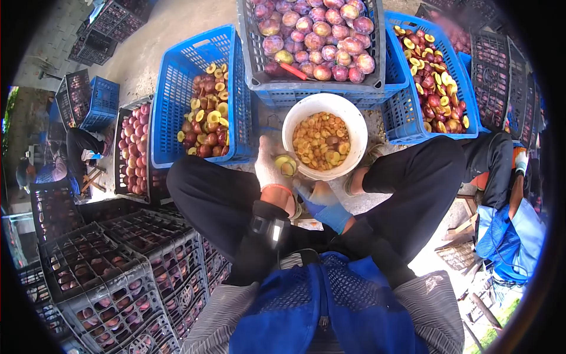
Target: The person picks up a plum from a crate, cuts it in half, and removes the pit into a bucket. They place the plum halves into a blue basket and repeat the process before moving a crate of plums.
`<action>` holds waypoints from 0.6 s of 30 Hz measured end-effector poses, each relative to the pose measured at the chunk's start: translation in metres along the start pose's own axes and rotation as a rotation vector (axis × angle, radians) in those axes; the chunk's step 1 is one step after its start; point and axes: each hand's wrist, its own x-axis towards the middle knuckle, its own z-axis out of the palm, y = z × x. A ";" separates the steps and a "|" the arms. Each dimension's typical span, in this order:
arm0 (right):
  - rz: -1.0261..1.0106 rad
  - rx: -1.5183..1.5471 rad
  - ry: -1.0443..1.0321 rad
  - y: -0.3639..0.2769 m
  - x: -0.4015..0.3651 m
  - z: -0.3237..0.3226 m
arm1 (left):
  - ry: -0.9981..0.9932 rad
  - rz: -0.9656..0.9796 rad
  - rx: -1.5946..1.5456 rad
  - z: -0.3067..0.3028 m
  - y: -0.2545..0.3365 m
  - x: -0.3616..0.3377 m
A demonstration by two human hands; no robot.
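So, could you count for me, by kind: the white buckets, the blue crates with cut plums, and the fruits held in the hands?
White bucket: 1
Blue crates with cut plums: 2
Cut plum in the left hand: 1
Total: 4

Clad in black trousers (206, 197) and black arm covers (259, 248) over grey striped sleeves (219, 321). On the left hand (272, 168), a pale glove with an orange cuff; on the right hand (323, 205), a blue glove. Strapped at the left wrist, a black band (266, 227) with a white patch. Across the chest, a blue mesh-panelled apron (321, 304).
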 end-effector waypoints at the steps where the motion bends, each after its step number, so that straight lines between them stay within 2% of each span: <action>1: -0.078 -0.107 0.041 -0.002 -0.001 0.001 | -0.001 -0.054 0.001 0.000 0.002 0.002; 2: -0.153 -0.215 0.080 -0.004 -0.004 0.002 | 0.001 -0.111 0.001 -0.001 0.002 0.002; 5: 0.134 0.155 -0.073 -0.008 -0.004 -0.003 | 0.026 -0.091 -0.085 0.007 0.002 -0.005; 8: 0.433 0.432 -0.268 -0.001 -0.002 -0.006 | -0.020 0.318 0.190 0.007 -0.002 -0.011; 9: 0.311 0.391 -0.208 0.005 -0.001 -0.003 | -0.055 0.360 0.241 0.006 0.000 -0.008; 11: 0.071 0.306 -0.081 0.019 0.001 0.006 | -0.083 0.317 0.210 0.005 0.000 -0.004; 12: 0.036 0.277 -0.077 0.015 0.001 0.004 | -0.095 0.293 0.193 0.005 -0.001 -0.004; 14: -0.033 0.217 -0.073 0.007 -0.001 0.001 | -0.127 0.050 0.053 0.002 0.001 -0.008; 15: 0.088 0.280 -0.132 0.004 -0.001 -0.001 | -0.145 -0.068 -0.015 0.003 0.003 -0.008; 17: 0.337 0.403 -0.254 0.000 -0.004 -0.005 | -0.222 0.255 0.192 0.002 -0.001 -0.001; 18: 0.351 0.439 -0.270 0.000 -0.008 -0.007 | -0.255 0.412 0.297 0.000 -0.004 0.000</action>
